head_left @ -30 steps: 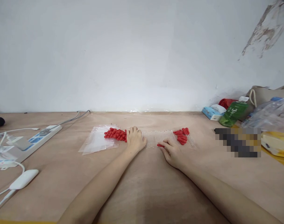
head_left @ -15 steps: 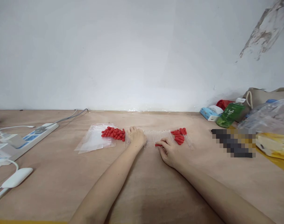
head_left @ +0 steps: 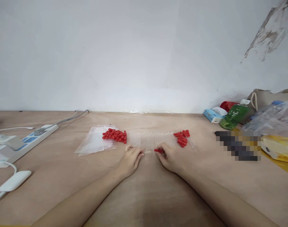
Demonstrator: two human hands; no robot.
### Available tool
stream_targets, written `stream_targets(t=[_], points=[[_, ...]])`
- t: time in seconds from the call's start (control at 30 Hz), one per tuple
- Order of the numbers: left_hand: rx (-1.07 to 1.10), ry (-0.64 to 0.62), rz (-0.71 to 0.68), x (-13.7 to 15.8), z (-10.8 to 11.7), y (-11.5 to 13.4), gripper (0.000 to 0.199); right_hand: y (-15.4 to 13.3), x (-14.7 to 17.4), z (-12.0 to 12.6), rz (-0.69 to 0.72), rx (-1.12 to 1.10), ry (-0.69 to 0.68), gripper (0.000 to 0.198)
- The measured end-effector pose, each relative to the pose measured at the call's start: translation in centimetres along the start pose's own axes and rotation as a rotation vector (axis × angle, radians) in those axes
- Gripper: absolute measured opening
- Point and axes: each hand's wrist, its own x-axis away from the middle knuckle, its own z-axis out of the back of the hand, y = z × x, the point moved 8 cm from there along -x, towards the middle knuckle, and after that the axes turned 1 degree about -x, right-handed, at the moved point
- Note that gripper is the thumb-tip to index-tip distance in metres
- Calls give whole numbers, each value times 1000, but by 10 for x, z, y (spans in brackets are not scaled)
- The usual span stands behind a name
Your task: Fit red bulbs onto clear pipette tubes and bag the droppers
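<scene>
My left hand [head_left: 131, 160] pinches a thin clear dropper tube [head_left: 147, 152], its free end pointing right. Facing it, my right hand [head_left: 169, 157] holds a small red rubber dropper bulb [head_left: 158, 150] between thumb and fingertips. The tube's end and the bulb are apart, with a short gap between them. Behind both hands lies a row of clear tubes [head_left: 147, 140]. A pile of red bulbs [head_left: 114, 135] sits at the row's left end. At its right end are several droppers with red bulbs [head_left: 182, 139] fitted on clear tubes.
Clear plastic bags [head_left: 94, 142] lie under and left of the bulb pile. A white power strip [head_left: 32, 140] with cables is at far left. To the right stand a blue tissue pack [head_left: 212, 116], a green bottle [head_left: 235, 115] and a blurred dark object [head_left: 236, 146].
My left hand has come back from the row of tubes toward me, now with a tube in its fingers. My right hand has shifted slightly nearer, still holding the red bulb.
</scene>
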Motion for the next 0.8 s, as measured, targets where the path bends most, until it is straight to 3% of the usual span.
stream_targets(t=[0.53, 0.8], points=[[55, -51, -83, 0, -3, 7, 20, -11, 3, -7, 99, -51, -76, 9], [143, -81, -108, 1, -2, 14, 23, -13, 6, -11, 237, -109, -51, 18]])
